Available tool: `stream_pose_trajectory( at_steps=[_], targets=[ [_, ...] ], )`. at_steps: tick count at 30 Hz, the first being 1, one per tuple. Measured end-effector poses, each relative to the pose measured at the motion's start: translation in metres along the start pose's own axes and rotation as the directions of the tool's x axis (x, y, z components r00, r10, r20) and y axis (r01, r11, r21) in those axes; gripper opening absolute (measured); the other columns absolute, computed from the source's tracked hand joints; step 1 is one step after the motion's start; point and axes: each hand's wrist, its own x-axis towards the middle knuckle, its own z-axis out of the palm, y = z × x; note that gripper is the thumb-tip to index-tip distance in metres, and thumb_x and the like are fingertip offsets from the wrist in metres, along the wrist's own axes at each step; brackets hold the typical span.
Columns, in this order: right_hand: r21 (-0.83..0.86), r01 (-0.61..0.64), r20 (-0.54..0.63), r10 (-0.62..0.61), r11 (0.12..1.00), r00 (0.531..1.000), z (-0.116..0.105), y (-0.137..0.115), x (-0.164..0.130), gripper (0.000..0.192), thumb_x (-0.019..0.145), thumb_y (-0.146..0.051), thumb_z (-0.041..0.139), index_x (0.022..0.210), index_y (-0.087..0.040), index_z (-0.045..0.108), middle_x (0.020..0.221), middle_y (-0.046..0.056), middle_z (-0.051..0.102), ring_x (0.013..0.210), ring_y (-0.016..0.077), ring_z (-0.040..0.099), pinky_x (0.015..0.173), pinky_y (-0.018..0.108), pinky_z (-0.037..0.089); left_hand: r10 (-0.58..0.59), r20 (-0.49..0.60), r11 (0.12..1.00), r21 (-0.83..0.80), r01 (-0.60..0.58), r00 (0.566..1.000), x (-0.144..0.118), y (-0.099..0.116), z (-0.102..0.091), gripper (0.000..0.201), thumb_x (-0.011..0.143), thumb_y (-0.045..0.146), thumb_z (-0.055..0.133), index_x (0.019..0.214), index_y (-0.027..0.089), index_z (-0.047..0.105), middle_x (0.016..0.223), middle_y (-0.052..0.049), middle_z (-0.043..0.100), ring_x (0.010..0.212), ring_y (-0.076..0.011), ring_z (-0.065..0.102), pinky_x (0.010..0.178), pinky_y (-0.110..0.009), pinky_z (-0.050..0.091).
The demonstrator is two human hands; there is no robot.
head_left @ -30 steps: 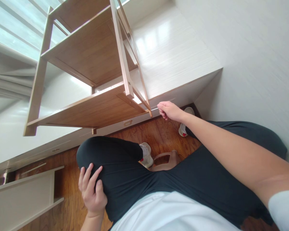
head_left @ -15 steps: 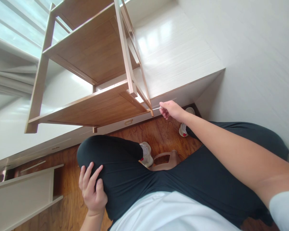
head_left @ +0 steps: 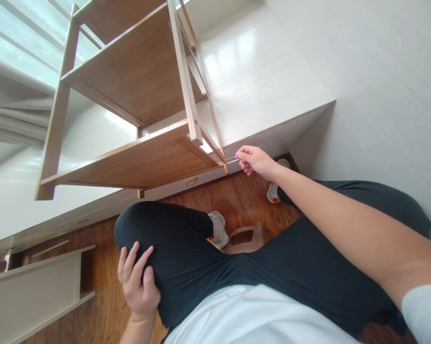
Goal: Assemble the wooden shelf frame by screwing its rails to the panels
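A wooden shelf unit (head_left: 129,81) leans tilted before me, its lowest board (head_left: 136,157) slanting toward the floor. Just right of its nearest corner leg (head_left: 225,167), my right hand (head_left: 253,160) is closed in a pinch. Between its fingers is a thin metal rod (head_left: 238,159) that looks like a hex key; most of it is hidden, and the hand stands slightly apart from the leg. My left hand (head_left: 138,282) rests with fingers spread on my left knee (head_left: 140,224), holding nothing.
The unit is on a pale glossy platform (head_left: 258,81) with drawer fronts below. A brown plastic stool (head_left: 244,239) shows between my legs. A white panel piece (head_left: 36,291) lies on the wooden floor (head_left: 104,282) at left. A wall (head_left: 380,95) rises at right, a curtain (head_left: 18,105) hangs at left.
My right hand has shifted slightly up and left, and its rod no longer shows reaching the corner leg. The left hand stays on the knee.
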Motion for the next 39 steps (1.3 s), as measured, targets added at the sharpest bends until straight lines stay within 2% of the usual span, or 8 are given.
stream_pose_trajectory(
  at_steps=[3,6,8,15,22,27,33,39],
  targets=[
    [-0.188,0.127,0.021,-0.125,0.974,0.992,-0.006,0.003,0.002,0.030,0.098,-0.049,0.069,0.086,-0.022,0.061,0.061,-0.003,0.058,0.052,0.0130,0.051,0.051,0.026,0.040,-0.002,-0.002,1.000,0.003,0.002,1.000,-0.001,-0.001,0.000,0.039,0.101,0.020,0.053,0.135,0.024,0.071,0.161,-0.010,0.056,0.158,-0.0375,0.038,0.132,-0.065,0.026],
    [-0.407,0.301,0.056,-0.306,0.862,0.950,-0.013,0.008,0.002,0.032,0.099,-0.051,0.065,0.086,-0.022,0.066,0.062,-0.003,0.060,0.059,0.0147,0.054,0.062,0.028,0.041,-0.004,0.002,1.000,0.001,0.004,1.000,-0.002,-0.002,0.000,0.041,0.101,0.019,0.053,0.137,0.025,0.071,0.162,-0.009,0.055,0.159,-0.0373,0.038,0.132,-0.064,0.026],
    [-0.489,0.358,0.085,-0.364,0.795,0.927,-0.017,0.011,0.002,0.032,0.100,-0.051,0.062,0.089,-0.021,0.068,0.064,-0.002,0.061,0.062,0.0161,0.056,0.068,0.029,0.040,-0.006,0.001,1.000,0.002,0.006,1.000,-0.003,-0.002,-0.001,0.041,0.101,0.019,0.053,0.137,0.025,0.070,0.162,-0.009,0.055,0.159,-0.0375,0.038,0.132,-0.065,0.026],
    [-0.513,0.381,0.145,-0.360,0.770,0.922,-0.023,0.017,0.003,0.027,0.100,-0.047,0.061,0.104,-0.022,0.070,0.076,0.000,0.067,0.073,0.0193,0.063,0.074,0.029,0.042,-0.006,-0.004,1.000,-0.004,0.006,1.000,-0.004,-0.002,-0.001,0.040,0.101,0.019,0.053,0.136,0.025,0.071,0.162,-0.010,0.055,0.159,-0.0374,0.038,0.132,-0.065,0.026],
    [-0.476,0.371,0.160,-0.336,0.797,0.928,-0.022,0.020,0.004,0.039,0.102,-0.053,0.054,0.081,-0.021,0.065,0.065,-0.001,0.061,0.063,0.0167,0.056,0.069,0.029,0.041,-0.009,-0.003,1.000,0.003,0.009,1.000,-0.004,-0.002,-0.001,0.039,0.101,0.021,0.052,0.135,0.023,0.071,0.161,-0.011,0.056,0.158,-0.0373,0.039,0.132,-0.065,0.026],
    [-0.429,0.344,0.152,-0.308,0.835,0.939,-0.022,0.021,0.005,0.040,0.100,-0.056,0.058,0.083,-0.021,0.066,0.067,-0.001,0.063,0.063,0.0158,0.055,0.068,0.028,0.041,-0.024,0.003,1.000,0.018,0.024,1.000,-0.004,-0.003,-0.001,0.037,0.101,0.026,0.051,0.133,0.022,0.072,0.160,-0.012,0.056,0.158,-0.0376,0.039,0.132,-0.065,0.026],
    [-0.424,0.338,0.130,-0.313,0.840,0.941,-0.021,0.017,0.002,0.032,0.099,-0.054,0.062,0.099,-0.023,0.068,0.069,-0.002,0.063,0.066,0.0165,0.057,0.069,0.028,0.042,-0.030,0.006,0.999,0.022,0.030,1.000,-0.005,-0.004,-0.001,0.037,0.102,0.027,0.051,0.132,0.023,0.072,0.160,-0.012,0.057,0.158,-0.0375,0.039,0.132,-0.065,0.027],
    [-0.454,0.350,0.167,-0.307,0.820,0.937,-0.021,0.015,0.002,0.038,0.100,-0.053,0.057,0.082,-0.021,0.068,0.063,-0.001,0.062,0.061,0.0157,0.054,0.067,0.028,0.041,-0.020,0.003,1.000,0.005,0.020,1.000,-0.005,-0.004,-0.001,0.037,0.102,0.024,0.052,0.133,0.023,0.071,0.161,-0.011,0.056,0.158,-0.0381,0.038,0.132,-0.065,0.026]
  ],
)
